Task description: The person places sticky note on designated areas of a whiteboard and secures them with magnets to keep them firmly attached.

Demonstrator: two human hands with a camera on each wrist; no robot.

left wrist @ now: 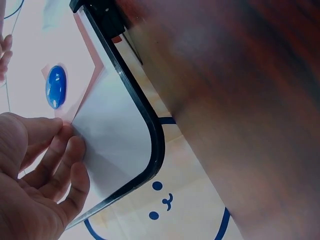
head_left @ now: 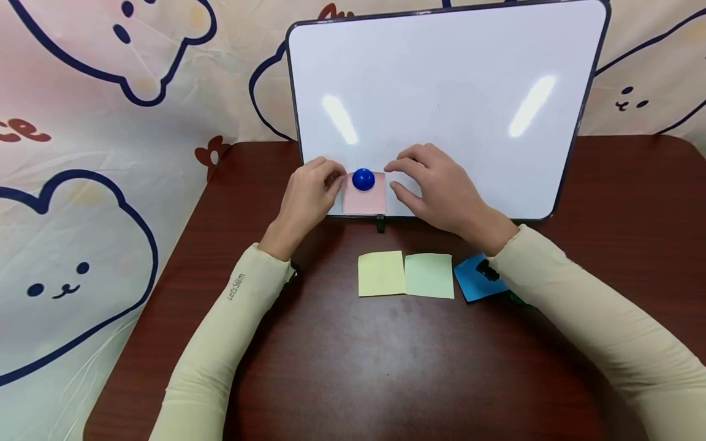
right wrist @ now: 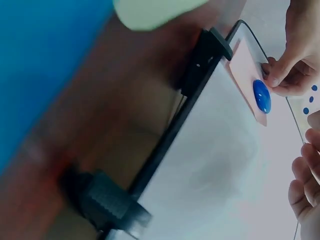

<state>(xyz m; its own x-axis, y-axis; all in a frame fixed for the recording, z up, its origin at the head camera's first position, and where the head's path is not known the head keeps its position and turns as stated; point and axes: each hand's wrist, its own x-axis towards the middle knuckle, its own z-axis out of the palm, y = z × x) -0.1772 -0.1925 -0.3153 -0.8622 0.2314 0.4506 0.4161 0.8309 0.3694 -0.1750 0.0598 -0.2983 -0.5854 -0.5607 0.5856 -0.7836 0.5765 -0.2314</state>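
Fingers of the left hand (head_left: 306, 196) pinch the pink note's (head_left: 364, 199) left edge; the right hand (head_left: 436, 184) hovers loosely spread just right of it. That note lies flat on the whiteboard (head_left: 441, 79) near its bottom edge, roughly square, edges level, under the blue magnet (head_left: 363, 179); tugging could slide the magnet, I judge, skewing the note.

Glossy whiteboard (head_left: 441, 92), matt paper note (head_left: 364, 200)

— Worn on both arms?
— Long, snug cream sleeves (head_left: 595, 318), wrist to upper arm, bare hands. Small grey lettering along the left sleeve (head_left: 236, 286).
— Anything at the cuffs?
— Dark straps.
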